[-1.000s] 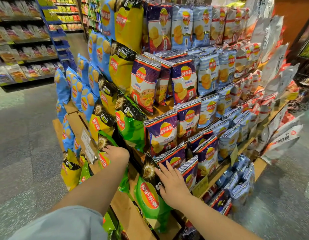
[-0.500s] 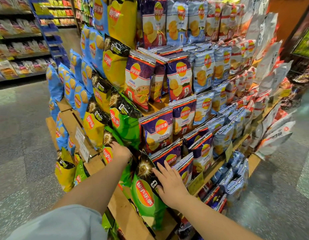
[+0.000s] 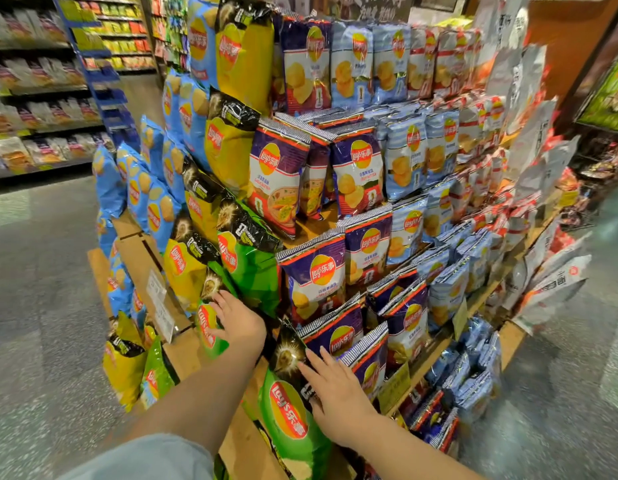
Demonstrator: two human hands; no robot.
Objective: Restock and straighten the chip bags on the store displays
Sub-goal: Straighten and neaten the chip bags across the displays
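Note:
A stepped wooden display [image 3: 183, 355] carries rows of chip bags in blue, yellow, green, purple and pale blue. My left hand [image 3: 239, 323] rests with spread fingers on a small green bag [image 3: 206, 336] at the display's corner, low down. My right hand [image 3: 335, 388] lies flat, fingers straight, on the black top of a bigger green bag [image 3: 288, 415] that stands on the lowest step. Purple bags [image 3: 338, 336] lean just right of that hand. Neither hand grips anything.
Store shelves [image 3: 41, 109] with packets line the aisle at the far left across a grey floor [image 3: 41, 306]. A yellow bag [image 3: 122, 368] and a green one sit low at the display's left corner. White-and-red bags [image 3: 550, 282] stick out on the right side.
My left hand has slid a little to the right on the small green bag and its fingers now show spread. My right hand stays flat on the bigger green bag.

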